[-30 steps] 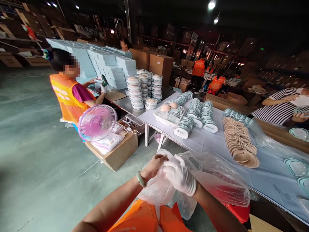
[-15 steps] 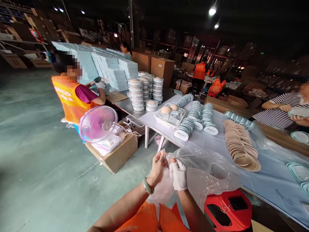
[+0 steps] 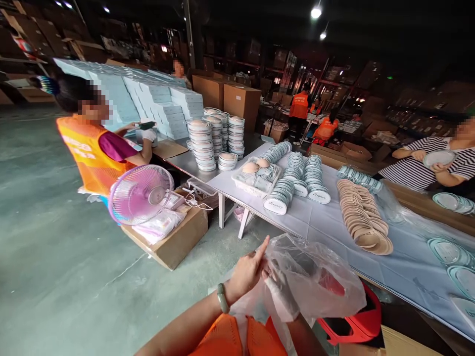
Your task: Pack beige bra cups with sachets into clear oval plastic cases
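A clear plastic bag (image 3: 319, 291) hangs loosely in front of me at the table's near edge, spread out to the right of my hands. My left hand (image 3: 247, 274) is bare, with a green bangle at the wrist. Its index finger points up and forward, while the other fingers curl against the bag's film. My right hand (image 3: 281, 291), in a white glove with bare fingertips, is close beside it. Film partly covers this hand, and its fingers bend onto the bag.
On the table (image 3: 311, 217) stand rows of round teal-edged packs (image 3: 317, 178), a white basket (image 3: 256, 185) and stacked beige pads (image 3: 361, 217). A red stool-like object (image 3: 356, 326) is below. A pink fan (image 3: 143, 195) stands left near a seated co-worker (image 3: 89, 143); another person (image 3: 426, 158) works opposite.
Both hands pinched the bag's edge before; now my left index finger is stretched out and my right hand has lowered behind film. The bag has swung and spread. The view has shifted slightly.
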Available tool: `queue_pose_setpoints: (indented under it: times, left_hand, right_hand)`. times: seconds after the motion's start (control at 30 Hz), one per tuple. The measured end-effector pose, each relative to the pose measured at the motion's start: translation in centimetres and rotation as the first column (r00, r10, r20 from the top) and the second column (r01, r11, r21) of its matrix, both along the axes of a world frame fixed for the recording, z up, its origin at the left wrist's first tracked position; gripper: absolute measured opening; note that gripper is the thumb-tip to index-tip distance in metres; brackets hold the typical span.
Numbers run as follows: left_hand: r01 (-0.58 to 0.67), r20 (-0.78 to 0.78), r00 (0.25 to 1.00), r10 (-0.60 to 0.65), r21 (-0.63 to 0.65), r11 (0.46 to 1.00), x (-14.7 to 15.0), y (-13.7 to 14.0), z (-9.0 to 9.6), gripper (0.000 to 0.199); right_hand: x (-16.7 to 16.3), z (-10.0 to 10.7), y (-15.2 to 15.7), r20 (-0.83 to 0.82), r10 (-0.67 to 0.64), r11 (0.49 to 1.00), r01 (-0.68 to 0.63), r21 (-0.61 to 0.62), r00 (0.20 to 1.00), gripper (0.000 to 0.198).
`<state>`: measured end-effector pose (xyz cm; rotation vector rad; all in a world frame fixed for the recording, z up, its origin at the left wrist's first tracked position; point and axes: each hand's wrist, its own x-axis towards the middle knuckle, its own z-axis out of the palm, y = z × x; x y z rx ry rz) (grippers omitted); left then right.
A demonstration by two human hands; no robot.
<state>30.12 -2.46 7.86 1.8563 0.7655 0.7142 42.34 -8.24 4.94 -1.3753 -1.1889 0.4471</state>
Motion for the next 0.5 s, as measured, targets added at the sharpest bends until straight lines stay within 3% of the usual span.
queue_pose_setpoints:
  times: [0.1,0.17,0.2,0.27,0.33,0.4,0.47,0.5]
  left_hand:
    - [0.051,0.012,0.999,-0.051,0.005,0.999,0.2,-0.1,0.1,0.067]
    - [0.107,0.110,0.990,-0.089,-0.168,0.980,-0.1,0.2,0.3,0.075]
    - [0.148,0.185,0.978,-0.094,-0.306,0.941,-0.4,0.5,0.5,0.079]
    - [0.245,0.316,0.946,-0.070,-0.560,0.792,-1.0,1.1,0.9,0.083]
    - [0.295,0.375,0.927,-0.019,-0.697,0.653,-1.4,1.4,1.3,0.078]
    - [0.280,0.374,0.927,0.029,-0.741,0.611,-1.4,1.1,1.7,0.072]
    - [0.256,0.392,0.916,0.082,-0.731,0.633,-1.1,0.6,1.9,0.072]
    - [0.243,0.407,0.907,0.103,-0.709,0.662,-0.8,0.3,2.0,0.072]
  right_hand:
    - [-0.5,-0.3,-0.1,-0.088,0.040,0.999,-0.039,0.012,0.995,0.050]
    - [-0.5,-0.2,0.3,-0.143,0.059,0.998,-0.058,0.017,0.988,0.061]
    - [-0.4,-0.1,0.3,-0.155,0.069,0.998,-0.068,0.015,0.985,0.066]
    - [0.3,0.5,0.1,-0.149,0.102,0.995,-0.102,0.005,0.984,0.072]
    - [1.4,1.5,-0.6,-0.121,0.153,0.988,-0.155,-0.008,0.981,0.060]
    - [2.6,2.6,-1.4,0.048,0.191,0.981,-0.190,-0.026,0.980,0.036]
    - [3.6,3.3,-1.9,0.332,0.188,0.981,-0.190,-0.027,0.924,0.013]
    - [3.8,3.4,-2.0,0.475,0.150,0.986,-0.165,-0.010,0.867,0.015]
